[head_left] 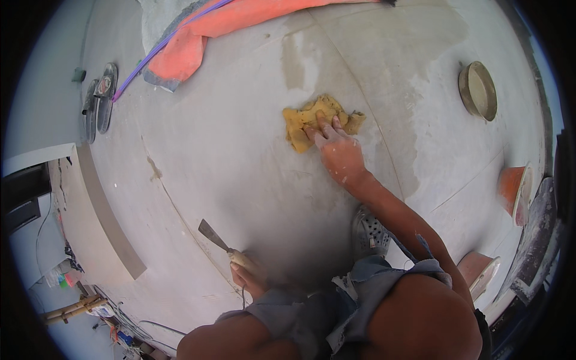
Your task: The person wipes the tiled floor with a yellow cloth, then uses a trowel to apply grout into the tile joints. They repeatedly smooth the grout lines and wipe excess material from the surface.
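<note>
Right hand [339,150] flat on yellow sponge [306,120] — left hand [249,277], grip around scraper [217,239] — round pan [478,90] well apart.

We see a pair of sandals [99,102] lying at the upper left of the grey floor [228,138], an orange cloth [198,36] bunched along the top edge, a round shallow pan [478,90] at the right (tilted toward us), and a grey perforated clog [369,231]

Crumpled yellow sponge [318,120], flat scraper [213,234]
</note>
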The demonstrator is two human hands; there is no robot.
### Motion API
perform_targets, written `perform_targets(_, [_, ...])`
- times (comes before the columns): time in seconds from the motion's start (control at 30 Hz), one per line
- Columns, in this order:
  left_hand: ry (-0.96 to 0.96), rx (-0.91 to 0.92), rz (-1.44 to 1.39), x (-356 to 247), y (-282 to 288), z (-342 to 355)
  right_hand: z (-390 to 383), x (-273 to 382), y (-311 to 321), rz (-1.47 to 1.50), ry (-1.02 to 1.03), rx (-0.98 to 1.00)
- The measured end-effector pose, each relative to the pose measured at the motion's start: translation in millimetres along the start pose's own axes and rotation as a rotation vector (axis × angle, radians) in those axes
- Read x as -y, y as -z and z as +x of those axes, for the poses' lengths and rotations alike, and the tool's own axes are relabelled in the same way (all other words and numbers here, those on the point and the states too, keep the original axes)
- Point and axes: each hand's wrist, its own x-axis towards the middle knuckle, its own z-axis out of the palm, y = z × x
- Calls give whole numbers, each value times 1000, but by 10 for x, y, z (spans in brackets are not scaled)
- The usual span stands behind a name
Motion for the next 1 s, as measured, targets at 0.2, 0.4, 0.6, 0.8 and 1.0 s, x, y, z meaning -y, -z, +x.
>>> perform_targets(0.2, [-10,-42,-8,-8,23,-26,-1069,517,60,194,571,400])
perform_targets(0.4, [-9,-57,-17,-4,-4,-58,-621,-1249,726,30,179,242])
perform_targets(0.6, [-39,25,11,1,85,-14,273,-1700,1135,67,-536,-148])
perform_targets(0.8, [88,58,-33,-160,184,-66,445,399,700,475,221,-254])
perform_targets(1.0, [262,-41,-116,-917,158,-938,-192,1535,142,775,838,852])
